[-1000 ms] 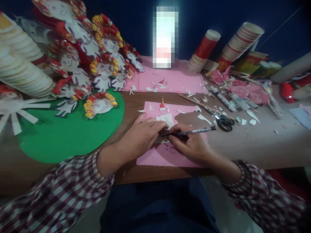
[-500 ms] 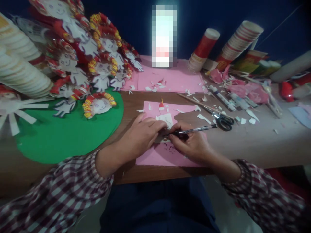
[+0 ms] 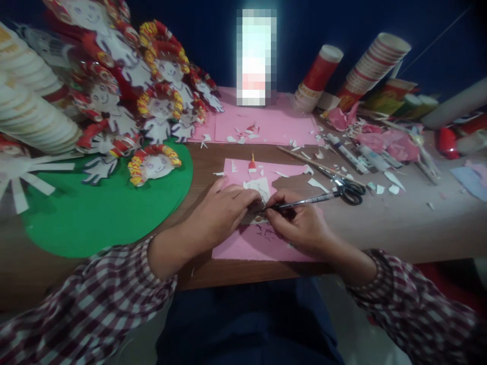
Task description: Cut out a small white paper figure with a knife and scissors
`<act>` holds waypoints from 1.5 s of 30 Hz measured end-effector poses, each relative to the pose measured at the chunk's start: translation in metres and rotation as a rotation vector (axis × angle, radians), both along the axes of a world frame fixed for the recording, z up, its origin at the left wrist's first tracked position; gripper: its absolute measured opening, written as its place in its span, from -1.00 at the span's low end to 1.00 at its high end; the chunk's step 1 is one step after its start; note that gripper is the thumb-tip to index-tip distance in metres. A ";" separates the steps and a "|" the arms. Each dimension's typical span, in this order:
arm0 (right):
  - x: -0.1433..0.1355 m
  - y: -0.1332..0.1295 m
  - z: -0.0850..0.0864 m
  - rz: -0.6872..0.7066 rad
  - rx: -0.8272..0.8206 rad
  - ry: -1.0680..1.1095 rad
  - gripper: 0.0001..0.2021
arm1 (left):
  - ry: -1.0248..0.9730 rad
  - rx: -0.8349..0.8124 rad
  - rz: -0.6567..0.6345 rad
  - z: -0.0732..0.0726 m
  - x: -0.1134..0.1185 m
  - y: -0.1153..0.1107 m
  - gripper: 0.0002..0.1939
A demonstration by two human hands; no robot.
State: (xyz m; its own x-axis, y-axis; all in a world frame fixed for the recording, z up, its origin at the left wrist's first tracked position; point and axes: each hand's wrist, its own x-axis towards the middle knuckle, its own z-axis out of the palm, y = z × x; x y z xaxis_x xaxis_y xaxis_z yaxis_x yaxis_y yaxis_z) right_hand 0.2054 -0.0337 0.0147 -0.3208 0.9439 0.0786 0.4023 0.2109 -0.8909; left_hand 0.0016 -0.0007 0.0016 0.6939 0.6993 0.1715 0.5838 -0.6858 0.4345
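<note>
My right hand (image 3: 300,223) grips a black-and-clear pen (image 3: 310,200) in a writing hold, its tip over a small piece of white paper (image 3: 262,188). My left hand (image 3: 220,213), fingers curled together, presses that paper down from the left and hides part of it. Faint dark lines show on the paper's upper part. Under both hands lies a pink sheet (image 3: 236,248) with dark scribbles near its middle. A small red-and-yellow scrap (image 3: 252,165) sits on the sheet beyond my fingers.
Black-handled scissors (image 3: 352,192) and a thin stick (image 3: 304,159) lie to the right among paper scraps. Paper cups (image 3: 375,66) stand stacked behind. At left, a green round sheet (image 3: 95,218) carries paper dolls (image 3: 155,165) with red-and-yellow rims. A blurred bright screen (image 3: 256,56) stands at the back.
The pen's rear end has tipped up slightly and its angle is a little steeper. Both hands stay almost in the same place on the paper.
</note>
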 end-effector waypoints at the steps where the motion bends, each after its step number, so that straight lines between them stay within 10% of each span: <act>1: 0.000 0.000 0.000 -0.005 -0.010 0.008 -0.99 | 0.000 -0.003 0.000 0.000 0.000 0.000 -0.79; 45: 0.000 0.002 0.001 -0.080 -0.071 0.205 -0.98 | -0.004 -0.003 0.004 0.000 0.000 0.000 -0.72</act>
